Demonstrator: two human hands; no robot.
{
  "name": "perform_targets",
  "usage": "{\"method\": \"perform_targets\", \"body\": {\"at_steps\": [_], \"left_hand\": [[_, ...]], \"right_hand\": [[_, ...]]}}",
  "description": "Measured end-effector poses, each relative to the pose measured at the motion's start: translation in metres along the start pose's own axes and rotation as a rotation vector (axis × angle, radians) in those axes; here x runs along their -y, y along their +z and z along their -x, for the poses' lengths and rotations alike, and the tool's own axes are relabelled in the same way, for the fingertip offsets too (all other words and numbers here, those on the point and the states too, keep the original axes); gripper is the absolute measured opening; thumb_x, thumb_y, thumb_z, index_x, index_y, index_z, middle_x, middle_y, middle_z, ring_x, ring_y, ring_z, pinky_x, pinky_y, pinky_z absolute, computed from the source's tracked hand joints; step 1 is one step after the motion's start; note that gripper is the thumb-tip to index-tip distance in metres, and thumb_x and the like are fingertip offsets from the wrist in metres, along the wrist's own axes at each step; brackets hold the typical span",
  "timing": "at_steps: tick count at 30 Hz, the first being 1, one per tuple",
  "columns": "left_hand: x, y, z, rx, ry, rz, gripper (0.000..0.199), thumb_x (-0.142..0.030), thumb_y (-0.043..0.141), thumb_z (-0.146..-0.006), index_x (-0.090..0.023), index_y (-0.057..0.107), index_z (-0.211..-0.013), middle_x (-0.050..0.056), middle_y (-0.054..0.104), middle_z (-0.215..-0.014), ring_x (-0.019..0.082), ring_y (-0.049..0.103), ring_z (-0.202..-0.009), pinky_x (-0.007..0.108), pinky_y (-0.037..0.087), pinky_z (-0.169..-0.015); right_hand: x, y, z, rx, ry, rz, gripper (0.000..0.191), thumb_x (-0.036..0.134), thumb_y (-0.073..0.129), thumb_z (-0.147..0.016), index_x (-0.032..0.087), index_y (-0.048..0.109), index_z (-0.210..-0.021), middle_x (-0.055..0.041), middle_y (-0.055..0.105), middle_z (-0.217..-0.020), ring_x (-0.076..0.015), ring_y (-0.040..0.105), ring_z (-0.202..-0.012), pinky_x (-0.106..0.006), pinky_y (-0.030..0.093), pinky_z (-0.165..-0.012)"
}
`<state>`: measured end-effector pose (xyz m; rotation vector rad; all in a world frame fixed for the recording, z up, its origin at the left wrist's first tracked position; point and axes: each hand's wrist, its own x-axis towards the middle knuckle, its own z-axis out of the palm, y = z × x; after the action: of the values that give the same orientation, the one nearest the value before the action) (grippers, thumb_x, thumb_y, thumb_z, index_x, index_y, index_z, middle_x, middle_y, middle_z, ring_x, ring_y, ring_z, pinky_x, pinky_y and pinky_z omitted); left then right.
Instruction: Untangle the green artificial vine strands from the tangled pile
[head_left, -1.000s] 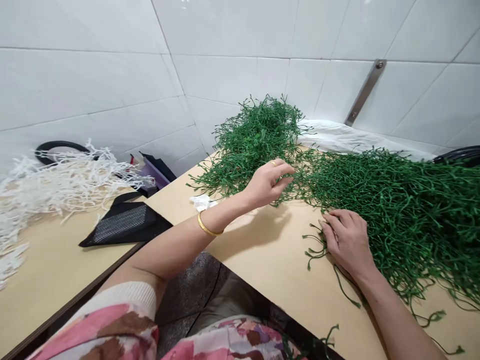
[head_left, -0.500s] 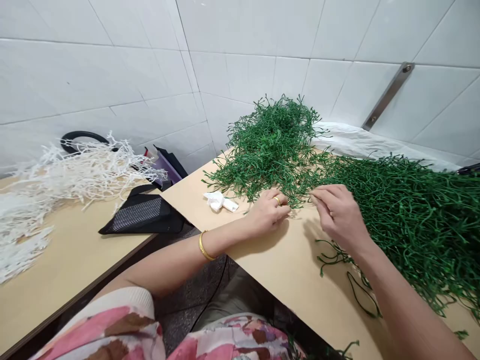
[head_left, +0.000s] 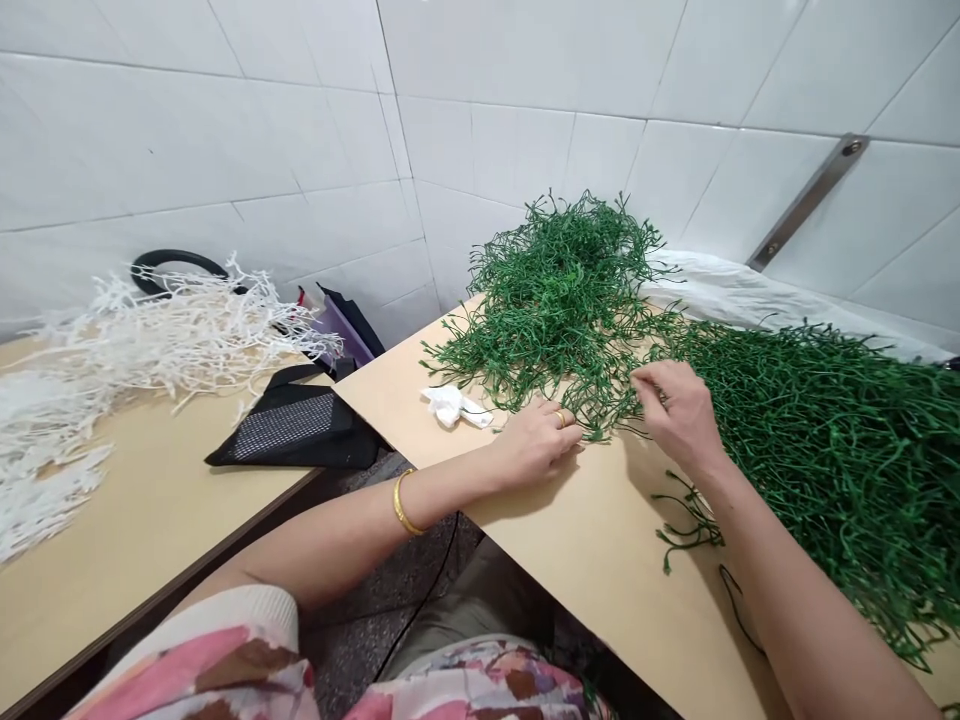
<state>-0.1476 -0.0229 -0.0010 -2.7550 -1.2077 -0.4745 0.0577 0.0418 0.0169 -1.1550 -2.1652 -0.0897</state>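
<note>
Two joined heaps of thin green knotted strands lie on the light wooden table: a taller pile (head_left: 559, 290) at the back and a wide one (head_left: 817, 430) at the right. My left hand (head_left: 536, 442), with a gold ring, rests low at the front edge of the back pile, its fingers curled down; what they hold, if anything, is hidden. My right hand (head_left: 679, 410) is pinched at the strands between the piles, and what sits between its fingertips is too small to make out. A crumpled white tissue (head_left: 448, 407) lies left of my left hand.
On a second table (head_left: 172, 460) at the left lies a heap of white strands (head_left: 180, 335) beside a black mesh pouch (head_left: 289, 428). A metal bracket (head_left: 810, 200) is fixed to the tiled wall. White plastic sheeting (head_left: 720, 285) lies behind the green piles.
The view has shifted slightly, moving the scene right in the picture. My right hand is a little closer in among the strands; my left hand sits slightly lower against the pile's edge.
</note>
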Motion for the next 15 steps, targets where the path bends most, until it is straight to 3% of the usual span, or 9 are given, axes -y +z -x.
{"method": "perform_targets", "body": {"at_steps": [3,5,7,10,15], "left_hand": [[-0.002,-0.003,-0.008,-0.029,0.000,-0.014,0.029,-0.023,0.034,-0.086,-0.014,0.059,-0.077,0.009,0.059,-0.083,0.017,0.048,-0.077,0.032,0.038,-0.071],[-0.003,-0.003,-0.015,-0.061,0.053,-0.041,0.027,-0.022,0.036,-0.086,-0.014,0.061,-0.083,0.011,0.059,-0.097,0.020,0.049,-0.092,0.034,0.038,-0.077],[-0.004,0.001,-0.023,-0.061,0.120,-0.090,0.024,-0.020,0.039,-0.084,-0.016,0.062,-0.086,0.011,0.057,-0.107,0.025,0.043,-0.108,0.038,0.035,-0.084],[-0.003,0.008,-0.031,0.000,0.136,-0.173,0.022,-0.018,0.042,-0.083,-0.017,0.063,-0.084,0.011,0.057,-0.107,0.028,0.037,-0.117,0.042,0.032,-0.089],[0.002,0.006,-0.033,0.027,0.059,-0.197,0.026,-0.016,0.035,-0.084,-0.013,0.061,-0.089,0.014,0.056,-0.111,0.027,0.040,-0.113,0.042,0.032,-0.090]], "right_hand": [[-0.006,-0.003,-0.001,-0.004,-0.001,0.108,0.024,0.015,0.043,-0.078,0.020,0.061,-0.093,-0.0066,0.061,-0.092,-0.0206,0.048,-0.086,-0.032,0.034,-0.070],[-0.011,0.001,0.003,0.073,-0.031,0.268,0.040,0.008,0.043,-0.072,0.024,0.059,-0.105,-0.0082,0.057,-0.108,-0.0239,0.044,-0.095,-0.035,0.032,-0.073],[-0.015,0.006,0.007,0.148,-0.075,0.389,0.045,0.006,0.045,-0.069,0.026,0.060,-0.106,-0.0095,0.052,-0.115,-0.0261,0.039,-0.101,-0.038,0.030,-0.076],[-0.017,0.008,0.008,0.176,-0.136,0.444,0.029,0.011,0.048,-0.072,0.024,0.065,-0.092,-0.0092,0.054,-0.111,-0.0257,0.037,-0.105,-0.039,0.028,-0.082],[-0.014,-0.015,0.003,-0.001,-0.117,0.515,0.021,0.014,0.047,-0.076,0.022,0.064,-0.086,-0.0062,0.060,-0.092,-0.0229,0.041,-0.093,-0.037,0.025,-0.078]]}}
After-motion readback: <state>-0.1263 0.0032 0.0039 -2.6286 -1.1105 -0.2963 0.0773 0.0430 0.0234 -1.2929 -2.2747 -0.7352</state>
